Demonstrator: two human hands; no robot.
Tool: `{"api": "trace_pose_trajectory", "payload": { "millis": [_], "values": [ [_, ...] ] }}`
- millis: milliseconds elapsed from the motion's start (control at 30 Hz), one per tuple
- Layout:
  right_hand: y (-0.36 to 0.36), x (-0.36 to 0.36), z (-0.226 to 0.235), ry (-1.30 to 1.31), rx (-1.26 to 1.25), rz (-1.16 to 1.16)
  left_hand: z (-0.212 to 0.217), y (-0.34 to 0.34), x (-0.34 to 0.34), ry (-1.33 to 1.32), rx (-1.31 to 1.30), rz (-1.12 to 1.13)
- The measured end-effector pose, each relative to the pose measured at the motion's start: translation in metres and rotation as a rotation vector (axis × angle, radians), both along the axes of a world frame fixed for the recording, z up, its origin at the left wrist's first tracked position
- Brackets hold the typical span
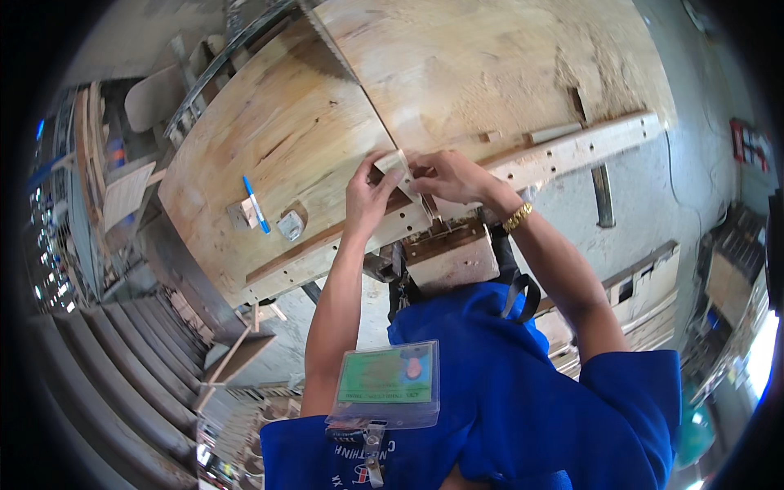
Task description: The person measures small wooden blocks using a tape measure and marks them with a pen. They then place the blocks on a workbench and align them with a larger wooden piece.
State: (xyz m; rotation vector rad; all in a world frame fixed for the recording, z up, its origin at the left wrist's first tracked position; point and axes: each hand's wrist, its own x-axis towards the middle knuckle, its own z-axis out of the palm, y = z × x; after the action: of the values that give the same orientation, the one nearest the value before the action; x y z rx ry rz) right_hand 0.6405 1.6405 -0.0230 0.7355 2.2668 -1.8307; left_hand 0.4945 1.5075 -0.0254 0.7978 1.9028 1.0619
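My left hand (367, 194) closes its thumb and fingers round a small pale wooden block (392, 168) at the near edge of the wooden worktable (302, 155). My right hand (452, 176) comes at it from the other side, with its fingertips bent against the block's right side. Part of the block is hidden by my fingers. Just beyond my hands, a narrow slot (376, 110) runs away across the tabletop. A toothed saw blade (328, 42) shows at the slot's far end. Under my hands lies a long wooden rail (563, 151) with round holes.
On the left of the table are a blue pen (256, 204), a small wood offcut (242, 214) and a silvery rounded object (290, 225). Sawdust (600, 69) lies at the far right, and a wood strip (555, 133) by the rail. A wooden box (453, 260) sits before my waist.
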Motion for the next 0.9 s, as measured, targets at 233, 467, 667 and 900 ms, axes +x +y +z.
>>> {"api": "trace_pose_trajectory", "payload": {
  "millis": [233, 467, 667, 900],
  "values": [
    [0.001, 0.005, 0.002, 0.028, 0.026, -0.009, -0.008, 0.005, 0.002, -0.025, 0.041, -0.005],
    [-0.004, 0.004, 0.007, 0.045, 0.073, -0.017, -0.011, 0.0, -0.001, -0.034, 0.015, -0.022],
    [-0.007, 0.008, 0.009, 0.045, 0.131, -0.041, -0.013, 0.0, 0.002, -0.052, 0.044, -0.021],
    [-0.011, 0.006, 0.005, 0.057, 0.152, -0.092, -0.022, -0.001, -0.003, -0.073, 0.056, -0.02]
  ]
}}
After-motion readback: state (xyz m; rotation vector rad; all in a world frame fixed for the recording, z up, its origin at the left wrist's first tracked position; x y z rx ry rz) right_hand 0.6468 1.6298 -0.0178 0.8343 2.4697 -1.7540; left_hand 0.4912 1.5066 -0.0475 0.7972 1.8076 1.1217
